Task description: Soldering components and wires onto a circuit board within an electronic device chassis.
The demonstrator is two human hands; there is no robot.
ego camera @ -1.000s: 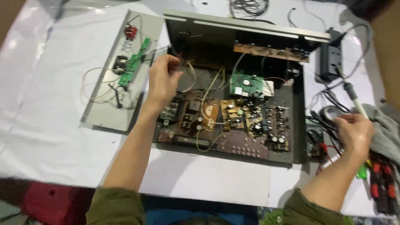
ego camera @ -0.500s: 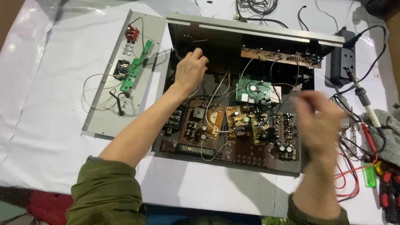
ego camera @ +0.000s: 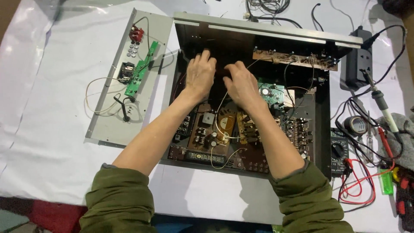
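A white sheet covers the tabletop [ego camera: 51, 142]. The opened electronics chassis [ego camera: 321, 142] is black inside, with brown circuit boards [ego camera: 224, 129] and one small green board [ego camera: 272, 92]. A grey metal panel [ego camera: 108, 125] beside it carries a narrow green circuit strip [ego camera: 140, 73] and a red connector block [ego camera: 137, 33]. Both sleeves [ego camera: 118, 203] are olive green. To the right lie red and black test leads [ego camera: 362, 181], a black power strip [ego camera: 358, 64] and a bright green lighter [ego camera: 386, 182].
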